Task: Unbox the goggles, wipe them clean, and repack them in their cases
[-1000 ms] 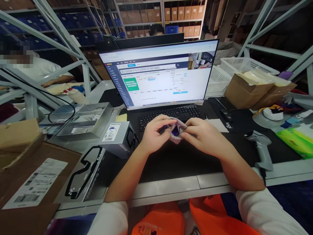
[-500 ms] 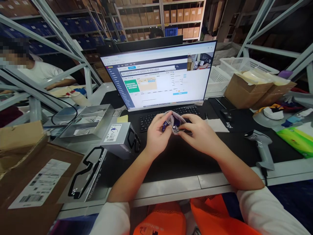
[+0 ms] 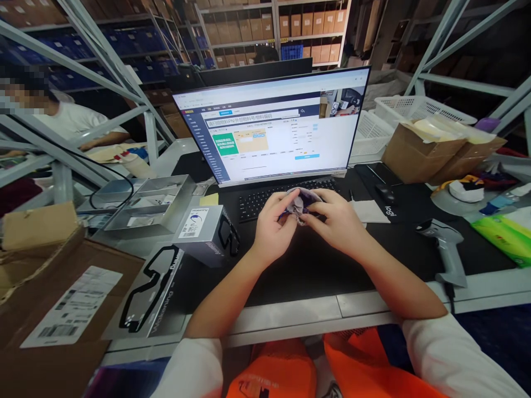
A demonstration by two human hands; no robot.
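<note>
Over the keyboard's front edge, both hands work on a crumpled greyish cloth (image 3: 299, 205) with a dark blue, glossy piece partly wrapped in it. Most of that piece is hidden, so its kind cannot be made out. My left hand (image 3: 274, 228) pinches the cloth from the left, thumb and forefinger closed on it. From the other side, my right hand (image 3: 338, 216) grips the cloth with bent fingers and thumb. A grey box with a glasses picture (image 3: 208, 235) stands just left of my left hand.
Behind the hands are a keyboard (image 3: 253, 205) and a tilted monitor (image 3: 274, 132). A barcode scanner (image 3: 446, 251) and mouse (image 3: 385, 193) lie right. An open grey box (image 3: 160, 207), a larger glasses box (image 3: 151, 296) and a brown carton (image 3: 53, 287) crowd the left. A co-worker sits far left.
The cloth has been turned and bunched between my fingers, so less of the blue piece and its shiny spot shows. Both hands stay over the same place.
</note>
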